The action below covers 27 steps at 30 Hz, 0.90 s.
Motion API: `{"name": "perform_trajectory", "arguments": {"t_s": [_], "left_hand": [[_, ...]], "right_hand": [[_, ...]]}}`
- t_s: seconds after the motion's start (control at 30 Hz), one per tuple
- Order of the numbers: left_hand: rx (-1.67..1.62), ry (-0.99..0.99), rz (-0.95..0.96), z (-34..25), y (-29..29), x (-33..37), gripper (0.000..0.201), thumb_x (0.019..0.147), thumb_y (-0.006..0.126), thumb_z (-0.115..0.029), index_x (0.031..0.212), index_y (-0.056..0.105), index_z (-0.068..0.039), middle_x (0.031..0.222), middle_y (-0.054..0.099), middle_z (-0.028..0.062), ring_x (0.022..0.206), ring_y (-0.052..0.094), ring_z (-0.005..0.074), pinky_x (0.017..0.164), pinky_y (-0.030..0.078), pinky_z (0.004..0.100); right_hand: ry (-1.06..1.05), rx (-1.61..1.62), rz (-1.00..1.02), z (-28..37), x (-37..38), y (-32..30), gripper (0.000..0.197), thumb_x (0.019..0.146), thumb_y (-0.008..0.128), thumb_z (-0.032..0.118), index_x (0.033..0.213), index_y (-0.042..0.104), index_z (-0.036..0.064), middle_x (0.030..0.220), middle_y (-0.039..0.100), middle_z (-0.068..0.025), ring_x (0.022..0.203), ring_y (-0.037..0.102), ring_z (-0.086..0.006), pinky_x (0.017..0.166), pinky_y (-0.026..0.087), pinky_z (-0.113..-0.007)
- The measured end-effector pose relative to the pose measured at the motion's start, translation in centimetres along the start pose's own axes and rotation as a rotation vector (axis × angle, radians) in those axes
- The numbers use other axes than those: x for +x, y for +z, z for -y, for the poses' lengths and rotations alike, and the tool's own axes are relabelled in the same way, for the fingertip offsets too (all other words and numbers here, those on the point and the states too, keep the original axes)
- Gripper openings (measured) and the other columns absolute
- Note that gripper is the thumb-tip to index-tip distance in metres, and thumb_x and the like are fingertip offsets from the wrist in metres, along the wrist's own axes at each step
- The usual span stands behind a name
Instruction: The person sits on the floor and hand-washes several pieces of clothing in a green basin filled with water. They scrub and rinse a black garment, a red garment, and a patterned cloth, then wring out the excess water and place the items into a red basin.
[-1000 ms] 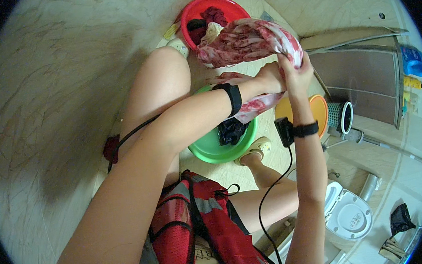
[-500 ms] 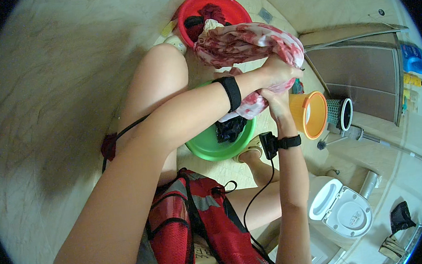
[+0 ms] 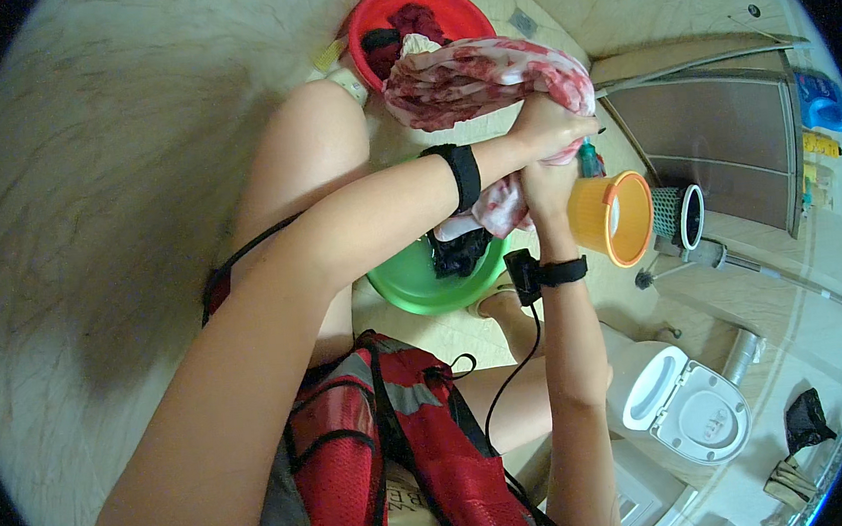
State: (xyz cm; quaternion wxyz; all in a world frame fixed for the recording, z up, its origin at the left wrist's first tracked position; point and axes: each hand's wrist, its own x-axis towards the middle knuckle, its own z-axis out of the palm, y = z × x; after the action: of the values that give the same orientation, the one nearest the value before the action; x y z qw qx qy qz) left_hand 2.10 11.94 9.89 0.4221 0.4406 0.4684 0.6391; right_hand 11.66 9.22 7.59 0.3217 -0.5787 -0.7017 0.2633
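A twisted red-and-white cloth (image 3: 470,83), seemingly a garment, is held up in both fists. My left hand (image 3: 548,130) is closed round it, with a long fold hanging over toward the red basin (image 3: 467,8). Just below, my right hand (image 3: 547,187) grips the same cloth, its fingers partly hidden. The cloth's other end (image 3: 501,206) dangles over the green basin (image 3: 423,288), which holds a black cloth (image 3: 462,252) in some water. Dark red and black clothes (image 3: 417,25) lie in the red basin.
At the right stand an orange bucket (image 3: 587,213) and a dark mesh bin (image 3: 669,216) with a white rim. A toilet (image 3: 700,419) with its lid up is at the lower right. A grey panelled door (image 3: 721,142) stands behind. A blue container (image 3: 821,103) sits at the far right.
Both hands have shifted slightly, and my right wrist has turned, bringing the fists closer together on the cloth. The view has moved a little.
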Motion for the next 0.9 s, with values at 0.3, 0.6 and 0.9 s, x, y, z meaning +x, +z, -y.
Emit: {"name": "perform_trajectory", "arguments": {"t_s": [0.3, 0.6, 0.9], "left_hand": [[-0.101, -0.095, 0.711, 0.5, -1.1, -2.1, 0.040, 0.062, 0.076, -0.036, 0.082, 0.063, -0.004, 0.073, 0.062, 0.0028, 0.061, 0.056, 0.0108, 0.053, 0.045, 0.0250], [0.276, -0.241, 0.704, 1.7, -0.8, -2.9, 0.039, 0.051, 0.074, -0.032, 0.070, 0.063, 0.000, 0.067, 0.064, 0.0109, 0.060, 0.062, 0.0205, 0.057, 0.050, 0.0304], [0.479, 0.040, 0.493, 6.7, 1.5, -2.7, 0.033, 0.055, 0.070, -0.028, 0.075, 0.063, -0.002, 0.077, 0.063, 0.0168, 0.076, 0.061, 0.0300, 0.070, 0.047, 0.0389]], "right_hand": [[0.128, 0.211, 0.043, 2.2, 4.3, -5.5, 0.012, 0.069, 0.057, 0.006, 0.066, 0.061, -0.0053, 0.062, 0.061, -0.0094, 0.056, 0.056, -0.0110, 0.053, 0.045, -0.028], [0.252, 0.572, -0.054, 4.2, 3.9, -4.5, 0.009, 0.069, 0.053, 0.001, 0.068, 0.061, -0.0034, 0.063, 0.060, -0.0090, 0.053, 0.055, -0.0146, 0.048, 0.042, -0.026], [-0.190, 0.145, -0.284, 2.3, 2.8, -2.4, 0.032, 0.058, 0.061, 0.007, 0.086, 0.060, -0.0085, 0.078, 0.064, -0.0179, 0.071, 0.060, -0.0199, 0.066, 0.047, -0.034]]}}
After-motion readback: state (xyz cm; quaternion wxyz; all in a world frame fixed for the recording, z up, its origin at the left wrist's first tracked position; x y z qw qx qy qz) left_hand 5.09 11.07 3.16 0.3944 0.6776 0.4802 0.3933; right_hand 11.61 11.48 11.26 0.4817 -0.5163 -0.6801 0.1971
